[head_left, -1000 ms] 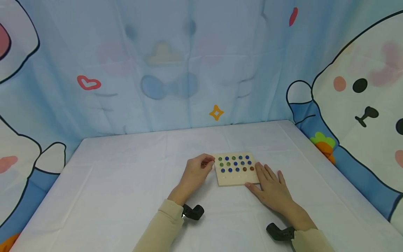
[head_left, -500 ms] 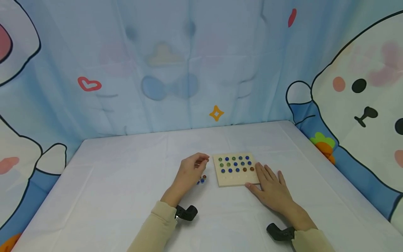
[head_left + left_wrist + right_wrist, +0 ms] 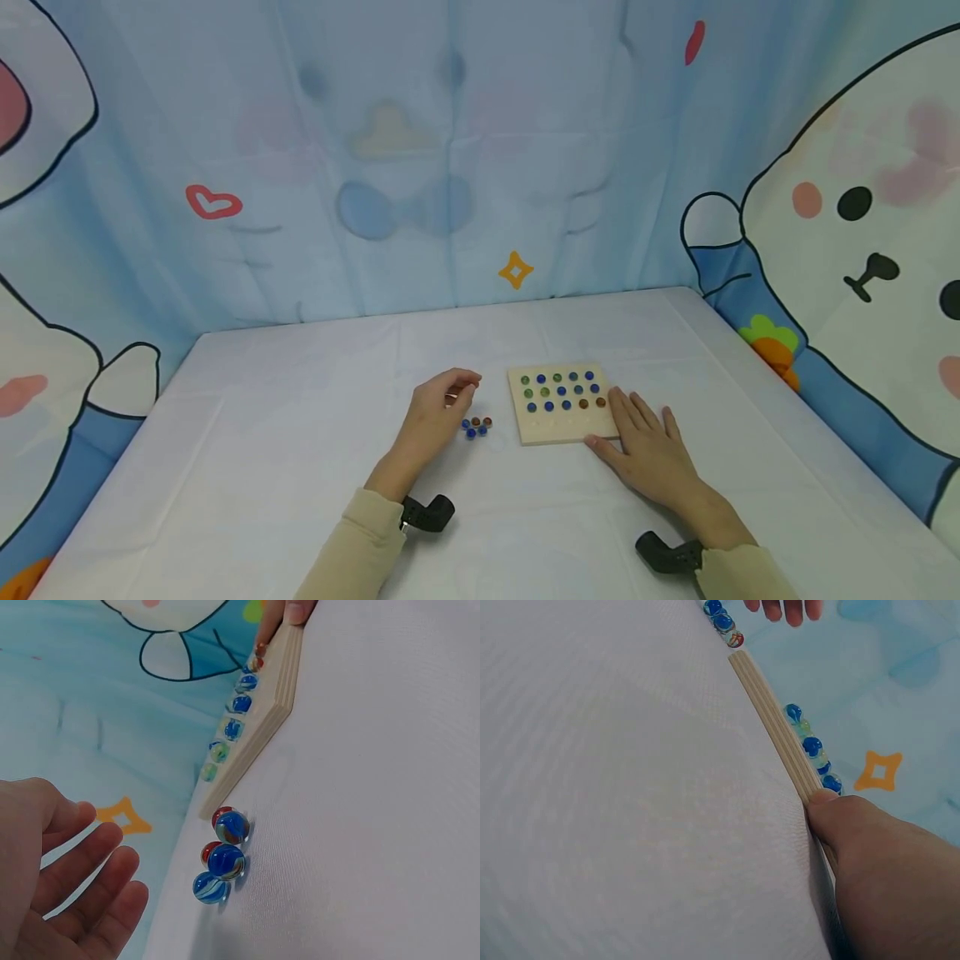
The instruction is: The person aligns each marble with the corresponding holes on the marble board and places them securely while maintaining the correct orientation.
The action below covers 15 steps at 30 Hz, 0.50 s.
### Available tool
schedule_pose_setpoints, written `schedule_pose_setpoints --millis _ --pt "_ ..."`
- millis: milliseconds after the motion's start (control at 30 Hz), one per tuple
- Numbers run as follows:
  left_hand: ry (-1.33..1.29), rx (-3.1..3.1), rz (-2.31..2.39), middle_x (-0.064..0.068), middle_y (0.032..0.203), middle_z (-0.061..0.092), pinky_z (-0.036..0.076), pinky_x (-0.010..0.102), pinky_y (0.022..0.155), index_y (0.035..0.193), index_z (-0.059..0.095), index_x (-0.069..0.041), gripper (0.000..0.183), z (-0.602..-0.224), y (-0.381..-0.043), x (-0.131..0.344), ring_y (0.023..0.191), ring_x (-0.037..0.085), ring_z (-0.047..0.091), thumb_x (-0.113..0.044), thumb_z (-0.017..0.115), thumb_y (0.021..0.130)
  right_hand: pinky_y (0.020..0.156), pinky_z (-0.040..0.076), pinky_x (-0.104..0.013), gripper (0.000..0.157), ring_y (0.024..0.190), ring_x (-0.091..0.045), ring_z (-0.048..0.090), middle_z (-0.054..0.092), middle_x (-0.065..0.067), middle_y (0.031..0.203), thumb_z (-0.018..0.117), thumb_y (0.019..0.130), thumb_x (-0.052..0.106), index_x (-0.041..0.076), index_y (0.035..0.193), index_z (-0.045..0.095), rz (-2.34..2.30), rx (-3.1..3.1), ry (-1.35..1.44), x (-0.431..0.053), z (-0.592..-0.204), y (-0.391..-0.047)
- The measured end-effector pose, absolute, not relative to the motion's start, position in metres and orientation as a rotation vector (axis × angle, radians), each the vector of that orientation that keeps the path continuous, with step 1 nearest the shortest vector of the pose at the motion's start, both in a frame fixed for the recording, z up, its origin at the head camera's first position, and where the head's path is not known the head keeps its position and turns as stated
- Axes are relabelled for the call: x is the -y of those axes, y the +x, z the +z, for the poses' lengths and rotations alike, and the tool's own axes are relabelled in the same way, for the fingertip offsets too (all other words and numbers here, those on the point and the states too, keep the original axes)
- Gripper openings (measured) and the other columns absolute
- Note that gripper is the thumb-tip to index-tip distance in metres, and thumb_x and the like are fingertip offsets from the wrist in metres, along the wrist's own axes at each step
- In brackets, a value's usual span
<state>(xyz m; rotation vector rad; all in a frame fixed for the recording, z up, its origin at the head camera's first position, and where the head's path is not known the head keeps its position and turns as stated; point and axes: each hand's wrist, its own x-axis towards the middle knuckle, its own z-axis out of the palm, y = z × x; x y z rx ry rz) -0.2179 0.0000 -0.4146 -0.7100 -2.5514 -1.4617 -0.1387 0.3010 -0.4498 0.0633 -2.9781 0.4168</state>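
Observation:
A pale wooden board (image 3: 555, 431) lies on the white-covered table, with glass marbles seated in its three far rows and bare hollows along the near row. My right hand (image 3: 651, 454) rests at its right side, fingers straight along that edge and thumb at the near edge. Left of the board sits a small cluster of loose marbles (image 3: 226, 862), blue and red-brown. Over the table just left of these hovers my left hand (image 3: 435, 415), its fingers loosely bent. In the left wrist view nothing shows between its thumb and fingers.
White cloth covers the table (image 3: 262, 433). Behind it hangs a blue curtain (image 3: 300, 250) printed with cartoon animals. Each wrist wears a black camera, the left one (image 3: 429, 513) close above the cloth.
My left hand has moved left, away from the board's left edge, bringing the loose marbles into sight. My right hand and the board have stayed in place.

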Motion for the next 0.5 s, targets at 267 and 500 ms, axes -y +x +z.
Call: schedule_pose_setpoints --millis 267,500 --pt "-0.666 2.568 -1.449 0.006 0.11 0.071 0.056 0.03 0.085 0.117 0.068 -0.01 0.021 -0.4194 -0.2158 0.0056 0.1 0.015 0.066 -0.014 0.057 0.1 0.115 0.003 -0.071 0.093 0.147 -0.048 0.018 0.023 -0.028 0.159 0.047 0.096 0.062 -0.005 0.155 0.018 0.418 2.981 0.059 -0.3014 -0.4492 -0.1384" --pt "-0.66 2.582 -1.41 0.004 0.109 0.071 0.056 0.029 0.083 0.113 0.069 -0.01 0.02 -0.4239 -0.2145 0.0092 0.098 0.016 0.066 -0.009 0.058 0.096 0.115 0.003 -0.071 0.094 0.148 -0.048 0.018 0.023 -0.028 0.16 0.047 0.096 0.062 -0.005 0.155 0.018 0.413 2.979 0.057 -0.3011 -0.4494 -0.1384"
